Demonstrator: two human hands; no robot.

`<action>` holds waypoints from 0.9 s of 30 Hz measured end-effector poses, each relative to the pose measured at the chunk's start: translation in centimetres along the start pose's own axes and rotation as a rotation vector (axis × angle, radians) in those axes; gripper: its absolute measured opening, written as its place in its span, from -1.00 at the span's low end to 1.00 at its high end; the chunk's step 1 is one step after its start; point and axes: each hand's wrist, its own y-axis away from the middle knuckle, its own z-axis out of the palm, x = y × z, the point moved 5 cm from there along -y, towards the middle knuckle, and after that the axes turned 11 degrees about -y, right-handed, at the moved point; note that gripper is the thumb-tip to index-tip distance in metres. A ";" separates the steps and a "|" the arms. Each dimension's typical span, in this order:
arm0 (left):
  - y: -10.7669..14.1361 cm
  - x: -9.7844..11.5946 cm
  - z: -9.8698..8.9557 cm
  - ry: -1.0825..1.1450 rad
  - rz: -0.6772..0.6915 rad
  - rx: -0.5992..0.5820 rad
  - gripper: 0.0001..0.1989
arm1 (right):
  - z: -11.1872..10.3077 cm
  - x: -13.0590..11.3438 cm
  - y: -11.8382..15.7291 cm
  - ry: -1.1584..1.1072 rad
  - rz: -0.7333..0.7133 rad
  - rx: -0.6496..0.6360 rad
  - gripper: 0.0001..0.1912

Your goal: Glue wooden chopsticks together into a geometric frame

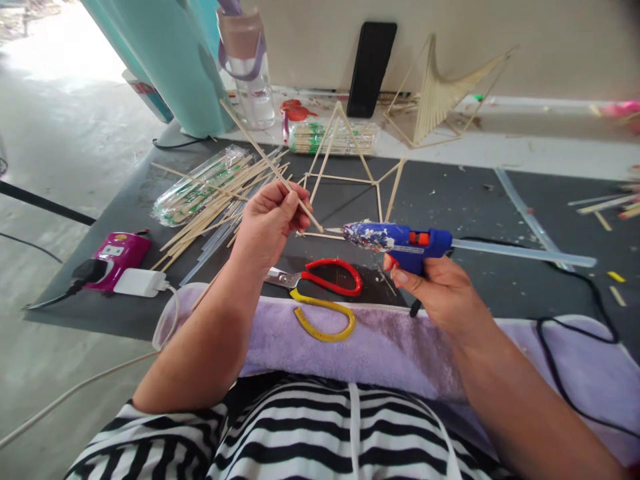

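Blue hot-glue gun gripped in right hand, fingers curled closed round its handle; nozzle aimed left, held at near end of slim wooden stick, contact uncertain. Stick pinched between thumb and bent fingers of left hand, slanted toward far left. Clear glue stick seated in gun's rear, extended right. Stick frame stood on dark tabletop, just beyond hands. Red-and-yellow-handled scissors laid near, partly over lilac towel. Loose sticks and film-wrapped bundle spread at left; black phone leaned against far wall.
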 end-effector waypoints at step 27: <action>0.0 0.8 0.1 0.181 -0.007 -0.109 -0.92 | -5.7 -2.4 1.1 -0.277 0.099 0.163 -0.79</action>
